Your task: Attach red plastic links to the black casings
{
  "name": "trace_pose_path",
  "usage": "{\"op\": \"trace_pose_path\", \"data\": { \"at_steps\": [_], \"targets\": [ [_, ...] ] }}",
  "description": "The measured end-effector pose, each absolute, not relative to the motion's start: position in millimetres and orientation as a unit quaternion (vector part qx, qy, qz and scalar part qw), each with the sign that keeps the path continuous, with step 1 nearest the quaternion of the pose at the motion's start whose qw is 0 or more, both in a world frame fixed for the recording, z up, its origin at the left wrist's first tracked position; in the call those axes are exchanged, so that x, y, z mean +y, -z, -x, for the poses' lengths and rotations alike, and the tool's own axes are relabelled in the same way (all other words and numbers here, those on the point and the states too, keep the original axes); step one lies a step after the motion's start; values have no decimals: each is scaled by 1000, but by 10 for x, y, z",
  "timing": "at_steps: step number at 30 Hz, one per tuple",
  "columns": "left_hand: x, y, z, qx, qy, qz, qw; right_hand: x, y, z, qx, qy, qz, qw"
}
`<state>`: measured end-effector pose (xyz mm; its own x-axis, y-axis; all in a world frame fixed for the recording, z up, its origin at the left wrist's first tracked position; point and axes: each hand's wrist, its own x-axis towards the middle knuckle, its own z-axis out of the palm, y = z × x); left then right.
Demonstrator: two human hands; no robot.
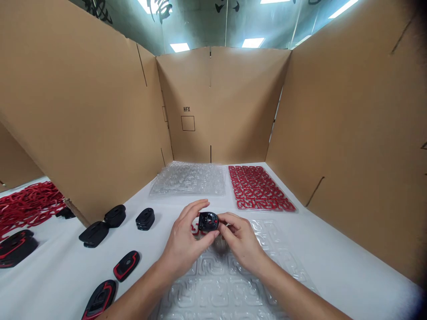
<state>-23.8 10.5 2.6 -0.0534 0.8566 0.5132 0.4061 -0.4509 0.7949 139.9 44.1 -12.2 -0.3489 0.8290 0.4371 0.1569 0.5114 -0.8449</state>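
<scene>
A small glossy black plastic casing (pixel 208 221) with a red spot at its right end is held up between my hands. My left hand (pixel 185 238) grips it from the left, with the thumb below and the fingers curled over behind. From the right, my right hand (pixel 240 240) pinches its edge between thumb and fingertips. Under both hands lies a clear moulded plastic tray (pixel 222 284) with curved recesses. Part of a red piece (pixel 194 228) shows just behind the casing, partly covered by my left hand.
A clear tray stack (pixel 188 178) and a tray of red pieces (pixel 258 189) lie at the back. Black casings (pixel 145 218) and red-trimmed ones (pixel 126 266) sit on the left, near heaped red strips (pixel 30 202). Cardboard walls (pixel 223 102) enclose the white table.
</scene>
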Motion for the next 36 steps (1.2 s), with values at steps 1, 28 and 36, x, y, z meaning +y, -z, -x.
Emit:
{"op": "trace_pose_path", "data": {
  "at_steps": [1, 28, 36],
  "targets": [
    [110, -21, 235, 484, -530, -663, 214, 444, 127, -1402, -736, -361, 335, 464],
    [78, -22, 218, 471, -506, -702, 170, 499, 87, -1494, -787, -157, 375, 464],
    [115, 12, 253, 486, -481, -709, 172, 517, 119, -1494, -773, -160, 394, 471]
  ]
}}
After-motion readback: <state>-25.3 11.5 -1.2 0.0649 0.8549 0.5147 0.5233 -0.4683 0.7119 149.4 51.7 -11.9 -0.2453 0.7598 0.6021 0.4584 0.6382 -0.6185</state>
